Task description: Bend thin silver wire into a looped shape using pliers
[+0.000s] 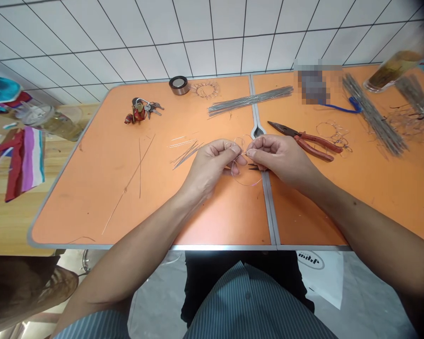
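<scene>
My left hand pinches a thin wire ring between thumb and forefinger, above the orange table. Fingertips of my right hand close on the same wire from the other side, almost meeting the left. The ring is bent into a loop with small curls near the fingertips, and part of it hangs below them. Dark pointed tips of a tool show beneath my right hand; the rest of it is covered. Just left of my left hand lie short cut wires.
Red-handled pliers lie right of my hands. Behind are a bundle of straight wires, a tape roll, a finished-looking wire ring and keys. More wire bundles and a drink glass stand right. A person's foot shows lower left.
</scene>
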Available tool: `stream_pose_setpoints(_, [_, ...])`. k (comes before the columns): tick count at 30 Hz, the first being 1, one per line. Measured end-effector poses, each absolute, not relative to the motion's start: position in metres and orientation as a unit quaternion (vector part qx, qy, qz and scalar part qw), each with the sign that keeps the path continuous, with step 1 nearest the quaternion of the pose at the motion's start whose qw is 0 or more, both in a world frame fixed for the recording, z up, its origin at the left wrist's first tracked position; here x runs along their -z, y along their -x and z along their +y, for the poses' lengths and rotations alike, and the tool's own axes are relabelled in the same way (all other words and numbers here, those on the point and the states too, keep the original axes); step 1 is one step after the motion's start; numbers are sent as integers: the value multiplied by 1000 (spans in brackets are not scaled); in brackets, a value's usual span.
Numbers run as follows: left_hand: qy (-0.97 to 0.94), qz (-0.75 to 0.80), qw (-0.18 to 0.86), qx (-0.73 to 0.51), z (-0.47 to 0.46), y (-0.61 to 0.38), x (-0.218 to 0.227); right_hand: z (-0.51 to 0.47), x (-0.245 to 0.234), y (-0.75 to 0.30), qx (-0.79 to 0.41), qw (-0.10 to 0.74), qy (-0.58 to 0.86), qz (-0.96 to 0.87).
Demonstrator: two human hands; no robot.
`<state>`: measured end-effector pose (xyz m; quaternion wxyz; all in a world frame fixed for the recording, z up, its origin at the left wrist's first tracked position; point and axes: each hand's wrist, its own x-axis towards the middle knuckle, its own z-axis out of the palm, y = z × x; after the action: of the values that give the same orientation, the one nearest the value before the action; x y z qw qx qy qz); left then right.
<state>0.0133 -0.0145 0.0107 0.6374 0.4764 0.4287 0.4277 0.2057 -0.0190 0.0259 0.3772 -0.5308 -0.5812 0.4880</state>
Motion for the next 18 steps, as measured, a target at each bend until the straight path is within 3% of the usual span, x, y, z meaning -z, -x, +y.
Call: stream_pose_setpoints(18, [-504,423,635,-405,-15,-15,-6,-18,-24,-205,-493,380,520,-584])
